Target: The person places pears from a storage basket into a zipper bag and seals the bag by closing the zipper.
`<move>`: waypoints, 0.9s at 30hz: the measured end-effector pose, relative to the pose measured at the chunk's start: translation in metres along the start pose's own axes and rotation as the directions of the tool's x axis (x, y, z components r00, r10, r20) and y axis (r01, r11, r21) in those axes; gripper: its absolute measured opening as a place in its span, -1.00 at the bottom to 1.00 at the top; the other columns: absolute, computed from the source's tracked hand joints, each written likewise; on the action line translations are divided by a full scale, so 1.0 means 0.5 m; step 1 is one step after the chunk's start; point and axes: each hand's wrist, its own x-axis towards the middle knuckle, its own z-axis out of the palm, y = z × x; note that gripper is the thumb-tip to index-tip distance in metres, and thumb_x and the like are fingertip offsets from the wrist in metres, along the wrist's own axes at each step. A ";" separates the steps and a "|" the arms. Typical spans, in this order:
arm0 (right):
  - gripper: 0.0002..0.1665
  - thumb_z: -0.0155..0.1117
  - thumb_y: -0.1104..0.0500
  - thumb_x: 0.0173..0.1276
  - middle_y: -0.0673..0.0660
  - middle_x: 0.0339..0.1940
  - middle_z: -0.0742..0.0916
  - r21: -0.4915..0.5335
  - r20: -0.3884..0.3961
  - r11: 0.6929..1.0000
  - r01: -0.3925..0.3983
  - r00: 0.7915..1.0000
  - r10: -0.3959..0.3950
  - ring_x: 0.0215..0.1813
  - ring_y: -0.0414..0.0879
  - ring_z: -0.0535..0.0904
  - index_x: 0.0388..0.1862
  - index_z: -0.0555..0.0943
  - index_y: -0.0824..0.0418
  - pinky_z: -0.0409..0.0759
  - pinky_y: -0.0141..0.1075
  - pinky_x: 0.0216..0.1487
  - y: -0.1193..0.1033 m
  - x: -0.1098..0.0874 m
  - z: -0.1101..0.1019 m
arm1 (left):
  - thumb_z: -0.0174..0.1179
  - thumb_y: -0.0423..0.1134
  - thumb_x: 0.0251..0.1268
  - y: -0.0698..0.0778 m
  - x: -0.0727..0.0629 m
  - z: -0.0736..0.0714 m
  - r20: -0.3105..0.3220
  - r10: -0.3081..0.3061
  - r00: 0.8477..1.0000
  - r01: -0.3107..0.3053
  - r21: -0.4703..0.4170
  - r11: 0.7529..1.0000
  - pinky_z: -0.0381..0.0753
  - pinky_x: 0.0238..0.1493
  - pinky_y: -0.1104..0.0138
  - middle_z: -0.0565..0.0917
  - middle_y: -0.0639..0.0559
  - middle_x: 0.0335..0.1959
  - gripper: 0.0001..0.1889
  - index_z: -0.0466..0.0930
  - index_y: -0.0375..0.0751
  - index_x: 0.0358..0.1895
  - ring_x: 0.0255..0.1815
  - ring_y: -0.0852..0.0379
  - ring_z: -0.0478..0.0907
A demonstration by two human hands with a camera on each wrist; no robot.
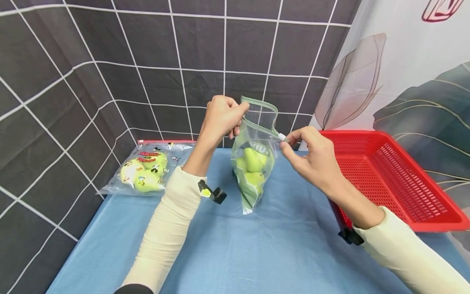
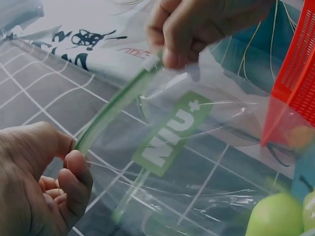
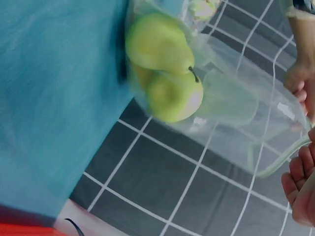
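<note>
A clear zip bag (image 1: 240,163) with green trim stands on the blue cloth, its mouth gaping at the top. Several green pears (image 1: 255,160) sit in its lower part; two show plainly in the right wrist view, one pear (image 3: 174,96) with a dark stem. My left hand (image 1: 224,116) pinches the left end of the bag's green rim (image 2: 106,120). At the rim's right end is a white slider (image 1: 281,136), which my right hand (image 1: 312,153) pinches between thumb and forefinger. A green label with white lettering (image 2: 172,132) is printed on the bag.
Left of the bag lies a closed printed zip bag (image 1: 147,167) with a red top strip and green fruit inside. An empty-looking red plastic basket (image 1: 371,179) stands at right. A dark tiled-pattern sheet (image 1: 198,45) hangs behind the blue tablecloth (image 1: 235,253).
</note>
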 end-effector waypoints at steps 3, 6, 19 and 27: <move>-0.89 0.49 0.25 0.46 0.18 -0.26 0.81 -0.009 -0.024 0.990 -0.143 0.989 0.143 -0.20 -0.25 0.59 -0.16 0.74 0.29 0.39 -0.53 -0.25 0.013 0.012 0.004 | 0.27 -0.11 0.45 -0.002 -0.009 -0.007 -0.044 -0.006 0.999 0.006 0.005 1.000 0.65 -0.72 0.27 0.60 0.00 -0.84 -0.58 0.69 -0.23 -0.62 -0.89 0.12 0.53; -0.88 0.47 0.20 0.49 0.11 -0.25 0.81 0.012 -0.043 0.960 -0.279 0.959 0.279 -0.21 -0.32 0.58 -0.14 0.75 0.25 0.39 -0.49 -0.26 0.023 0.027 0.014 | 0.25 -0.14 0.41 0.000 -0.019 -0.011 -0.078 -0.008 0.997 0.007 -0.008 1.000 0.63 -0.75 0.30 0.60 0.00 -0.84 -0.58 0.68 -0.20 -0.67 -0.89 0.08 0.56; -0.90 0.45 0.27 0.58 -0.19 -0.34 0.66 0.358 -0.007 0.761 -0.541 0.813 0.582 -0.24 -0.29 0.56 -0.12 0.66 0.23 0.54 -0.53 -0.19 0.037 0.094 0.082 | 0.23 -0.19 0.40 0.016 -0.058 -0.007 -0.135 -0.079 0.988 0.061 -0.134 0.989 0.87 -0.58 -0.06 0.68 -0.08 -0.77 -0.62 0.75 -0.26 -0.60 -0.79 -0.03 0.72; -0.87 0.37 0.37 0.61 -0.21 -0.33 0.63 0.500 -0.026 0.661 -0.560 0.753 0.658 -0.22 -0.29 0.53 -0.12 0.62 0.17 0.54 -0.54 -0.13 0.039 0.099 0.116 | 0.22 -0.20 0.43 0.013 -0.060 -0.008 -0.126 -0.082 0.989 0.063 -0.148 0.987 0.87 -0.59 -0.04 0.67 -0.08 -0.79 -0.61 0.74 -0.25 -0.61 -0.81 0.01 0.71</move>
